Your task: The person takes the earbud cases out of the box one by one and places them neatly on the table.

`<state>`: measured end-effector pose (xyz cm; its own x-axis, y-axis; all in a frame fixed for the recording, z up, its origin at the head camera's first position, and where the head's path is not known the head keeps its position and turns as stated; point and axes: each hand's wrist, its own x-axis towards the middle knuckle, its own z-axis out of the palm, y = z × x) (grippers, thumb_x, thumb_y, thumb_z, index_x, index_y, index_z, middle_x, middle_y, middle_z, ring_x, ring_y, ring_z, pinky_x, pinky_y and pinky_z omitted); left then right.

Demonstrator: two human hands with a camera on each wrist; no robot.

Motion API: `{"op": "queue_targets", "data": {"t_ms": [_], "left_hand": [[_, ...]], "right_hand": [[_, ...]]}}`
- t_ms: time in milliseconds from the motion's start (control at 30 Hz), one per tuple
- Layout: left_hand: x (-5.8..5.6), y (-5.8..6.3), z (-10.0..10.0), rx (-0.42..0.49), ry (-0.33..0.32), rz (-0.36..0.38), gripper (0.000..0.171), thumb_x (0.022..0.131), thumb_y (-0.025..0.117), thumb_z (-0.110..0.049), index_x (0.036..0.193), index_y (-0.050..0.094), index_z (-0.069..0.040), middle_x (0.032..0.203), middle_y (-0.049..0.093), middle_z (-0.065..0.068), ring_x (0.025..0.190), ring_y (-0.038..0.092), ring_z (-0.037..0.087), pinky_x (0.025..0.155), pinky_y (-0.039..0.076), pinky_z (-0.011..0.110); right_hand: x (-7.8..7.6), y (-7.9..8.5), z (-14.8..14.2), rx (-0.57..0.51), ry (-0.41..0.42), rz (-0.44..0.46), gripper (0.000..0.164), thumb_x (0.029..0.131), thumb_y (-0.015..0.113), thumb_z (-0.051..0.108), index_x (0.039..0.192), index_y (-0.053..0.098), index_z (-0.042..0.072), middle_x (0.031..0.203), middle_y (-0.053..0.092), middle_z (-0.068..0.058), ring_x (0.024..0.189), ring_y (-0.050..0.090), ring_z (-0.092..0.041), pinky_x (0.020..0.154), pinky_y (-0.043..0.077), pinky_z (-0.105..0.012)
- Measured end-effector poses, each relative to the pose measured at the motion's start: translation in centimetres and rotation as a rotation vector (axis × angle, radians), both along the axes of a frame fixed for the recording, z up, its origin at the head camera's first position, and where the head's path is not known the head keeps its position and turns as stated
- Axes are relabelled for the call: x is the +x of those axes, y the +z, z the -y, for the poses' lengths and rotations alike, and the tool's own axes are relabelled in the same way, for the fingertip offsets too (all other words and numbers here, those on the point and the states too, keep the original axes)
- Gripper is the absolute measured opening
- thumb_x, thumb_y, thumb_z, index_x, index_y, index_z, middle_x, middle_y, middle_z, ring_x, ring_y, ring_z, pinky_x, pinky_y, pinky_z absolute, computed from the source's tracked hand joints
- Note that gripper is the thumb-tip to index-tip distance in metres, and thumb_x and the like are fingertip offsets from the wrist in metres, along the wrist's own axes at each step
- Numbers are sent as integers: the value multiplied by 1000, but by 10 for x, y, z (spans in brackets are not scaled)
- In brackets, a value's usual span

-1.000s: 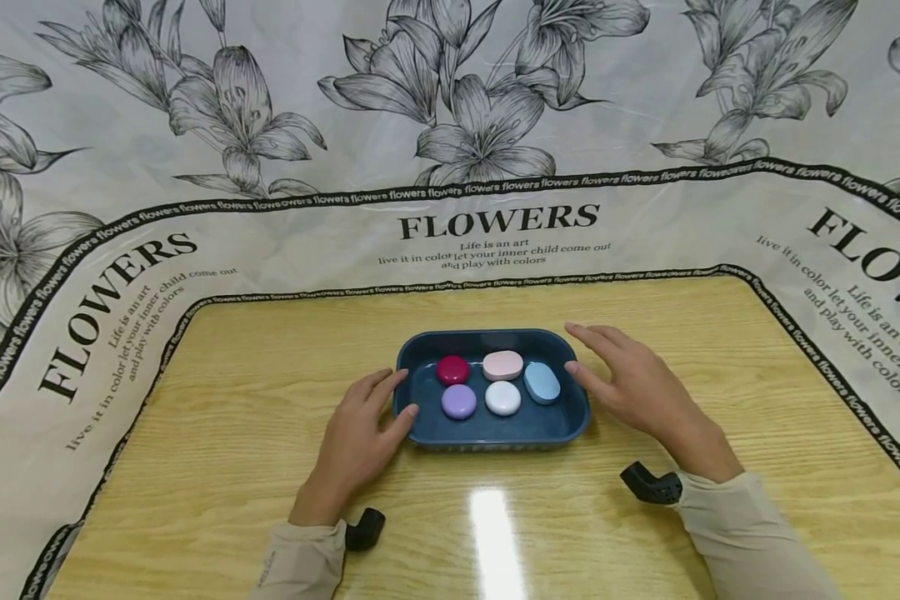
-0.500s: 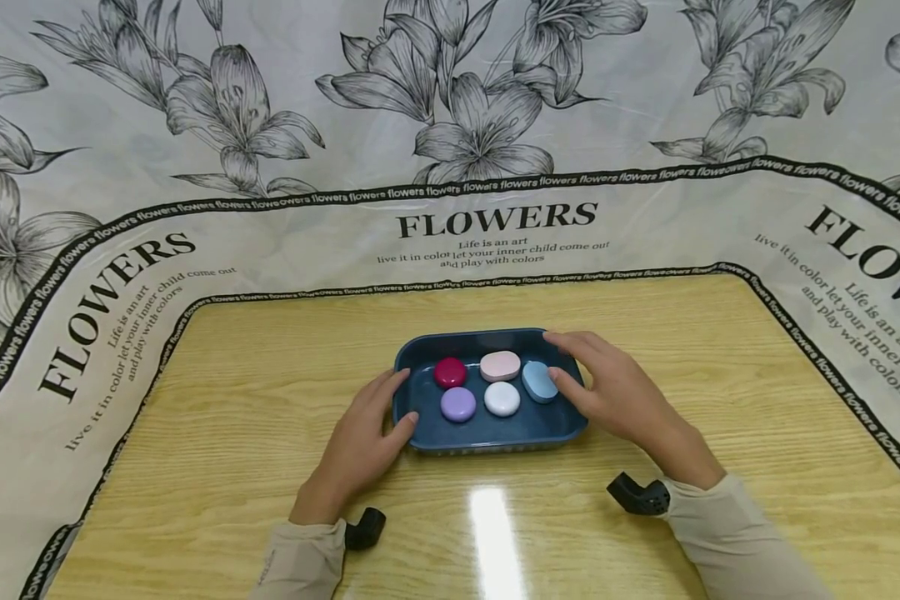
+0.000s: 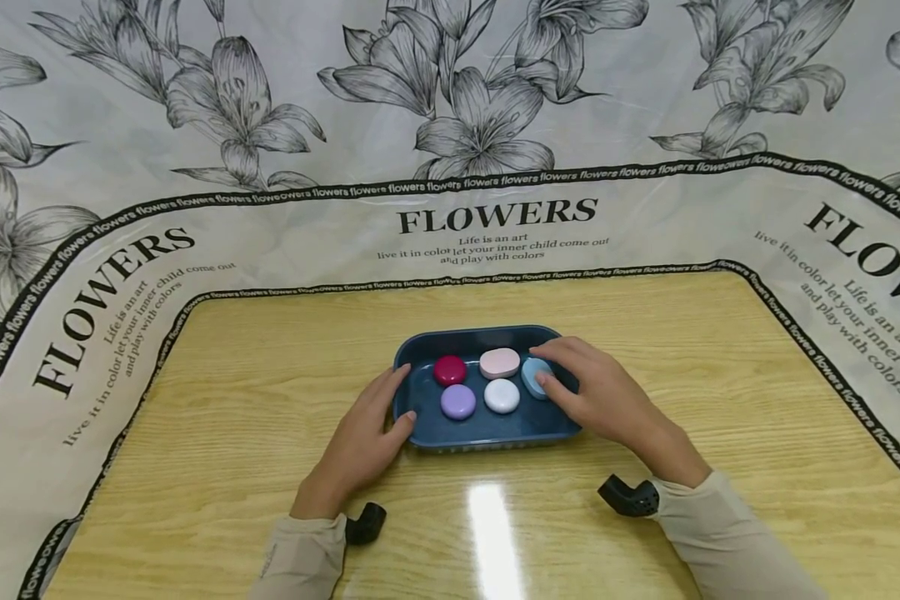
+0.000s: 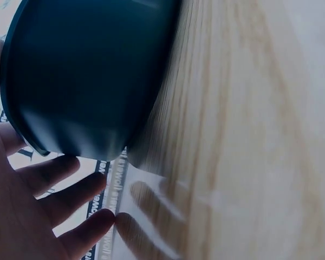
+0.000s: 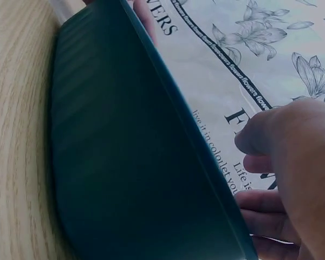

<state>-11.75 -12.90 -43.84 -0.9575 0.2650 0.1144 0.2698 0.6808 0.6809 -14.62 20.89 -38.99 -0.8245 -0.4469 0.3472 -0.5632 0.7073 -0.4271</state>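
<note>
A dark blue rectangular bin (image 3: pixel 450 432) with rounded corners holds several smooth, soap-like pieces. My left hand (image 3: pixel 360 446) rests at its left end, thumb and index finger at the rim and the other fingers spread outside in the left wrist view. Over the bin's right end reaches my right hand (image 3: pixel 607 392), its thumb overlapping the light blue oval piece (image 3: pixel 533 372) and its fingertips just beyond it. Beside that lie a pale pink oval (image 3: pixel 499 363) and a white round piece (image 3: pixel 502 397). Farther left are a crimson round piece (image 3: pixel 450 370) and a lilac one (image 3: pixel 458 402).
The bin stands on a yellow wood-grain table (image 3: pixel 255 392). A white cloth (image 3: pixel 307 242) with printed flowers and lettering borders the table at the back and sides. Each wrist wears a black camera mount, such as the right one (image 3: pixel 630 496).
My right hand has moved left from outside the bin's right end to over the light blue piece. The bin has turned slightly; my left hand has stayed at its left end.
</note>
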Motion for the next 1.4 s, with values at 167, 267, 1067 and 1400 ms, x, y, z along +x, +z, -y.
{"op": "queue_targets", "data": {"t_ms": [167,267,1067,1400], "left_hand": [[-3,1,1,24,-26,-9,64,100,57,-31,158,33,-24,159,33,1,144,33,23,115,31,51],[-5,2,2,36,-40,-19,64,100,57,-32,158,33,-22,159,34,2,143,35,24,115,32,50],[-3,-9,5,122,-26,38,66,99,61,-29,158,32,-26,159,32,-4,145,32,20,116,29,50],[-4,-10,6,129,-31,40,63,99,60,-32,157,35,-28,157,34,-5,144,33,19,115,30,50]], "right_hand": [[-3,2,1,32,3,16,35,98,66,24,129,67,9,129,61,-10,120,57,-32,100,46,-55],[-6,8,3,53,3,26,35,97,67,24,129,67,9,130,61,-11,120,57,-34,100,45,-55],[-33,40,25,314,47,250,42,97,66,26,134,63,6,126,63,-15,111,61,-27,94,51,-49],[-41,46,32,482,61,339,46,97,65,28,137,60,6,129,61,-17,116,59,-31,98,48,-51]]}}
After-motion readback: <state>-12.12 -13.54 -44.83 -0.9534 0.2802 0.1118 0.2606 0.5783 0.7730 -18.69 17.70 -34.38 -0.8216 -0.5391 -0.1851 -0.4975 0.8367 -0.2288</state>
